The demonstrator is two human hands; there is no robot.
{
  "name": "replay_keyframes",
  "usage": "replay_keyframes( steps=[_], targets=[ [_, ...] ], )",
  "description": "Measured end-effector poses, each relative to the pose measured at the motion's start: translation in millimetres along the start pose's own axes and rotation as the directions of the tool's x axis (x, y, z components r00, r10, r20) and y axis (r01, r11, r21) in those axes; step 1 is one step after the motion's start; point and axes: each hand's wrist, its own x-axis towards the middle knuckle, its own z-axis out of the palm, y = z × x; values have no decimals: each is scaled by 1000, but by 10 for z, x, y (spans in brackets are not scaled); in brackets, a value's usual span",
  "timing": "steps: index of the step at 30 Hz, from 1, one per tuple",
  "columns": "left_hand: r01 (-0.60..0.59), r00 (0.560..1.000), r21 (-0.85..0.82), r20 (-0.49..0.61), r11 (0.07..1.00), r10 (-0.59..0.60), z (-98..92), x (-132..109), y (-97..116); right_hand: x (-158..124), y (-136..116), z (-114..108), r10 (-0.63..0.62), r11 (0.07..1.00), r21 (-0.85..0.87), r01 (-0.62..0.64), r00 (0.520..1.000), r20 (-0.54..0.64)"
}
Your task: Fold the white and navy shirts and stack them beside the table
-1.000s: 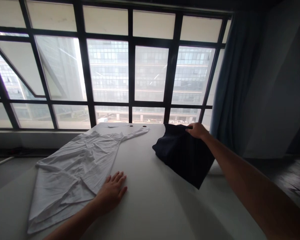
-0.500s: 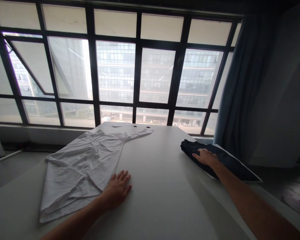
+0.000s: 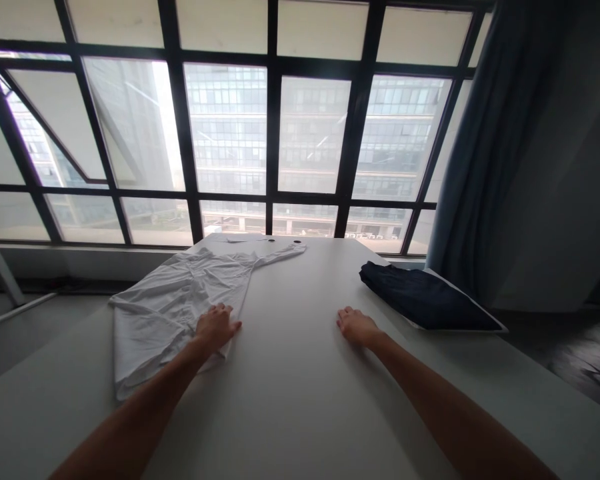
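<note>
A white shirt [image 3: 180, 293] lies spread and creased on the left half of the white table [image 3: 300, 373]. My left hand [image 3: 216, 325] rests on the shirt's near right edge, fingers lying flat. A dark folded garment [image 3: 425, 301] lies on a white rectangular pad at the table's right edge. My right hand [image 3: 356, 325] lies on the bare tabletop, left of the dark garment and apart from it, fingers loosely stretched, holding nothing.
A large window wall with black frames [image 3: 273, 133] stands behind the table's far end. A blue-grey curtain [image 3: 475, 153] hangs at the right. Two small round holes [image 3: 297, 241] mark the table's far end.
My right hand laid the dark garment down at the right edge, let go and drew back onto the bare table. My left hand moved forward onto the white shirt's edge.
</note>
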Motion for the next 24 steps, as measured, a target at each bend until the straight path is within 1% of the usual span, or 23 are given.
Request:
replay_keyframes(
  steps=[3,5,8,10,14,16,18,19,20,21,22,23,24],
  targets=[
    [83,996,-27,45,996,-81,-16,41,-105,-33,-108,-9,48,999,-19,-48,998,-34],
    [104,994,-22,38,994,-103,-27,39,-113,-68,-147,0,70,997,-24,-71,996,-61],
    [93,996,-24,11,995,-93,-45,22,-87,-124,-135,27,59,998,-21,-61,993,-102],
    [82,997,-39,16,996,-81,-49,16,-68,-143,-94,48,37,999,-8,-38,990,-135],
    [3,998,-71,59,997,1,-47,-9,18,-116,-18,82,19,1000,26,-15,987,-160],
    [-68,994,-96,79,993,76,-65,-78,129,-86,0,95,24,999,32,-19,988,-156],
    [-168,974,-159,124,973,189,-102,-216,297,-58,7,104,29,999,44,-22,987,-157],
    [-236,948,-217,162,947,274,-124,-309,396,-48,5,107,29,998,61,-19,986,-165],
    [-309,903,-296,208,904,376,-143,-415,499,-39,0,108,23,996,85,-8,983,-180],
    [-380,826,-392,265,838,498,-157,-528,600,-33,-9,109,11,994,112,12,980,-200],
    [-424,730,-496,309,758,610,-166,-639,693,-29,-23,108,-6,990,139,38,975,-224],
    [-431,619,-601,345,673,705,-173,-741,771,-26,-41,107,-28,984,162,70,968,-249],
    [-412,489,-697,375,587,788,-179,-827,829,-24,-61,105,-54,978,180,106,961,-271]
  ],
)
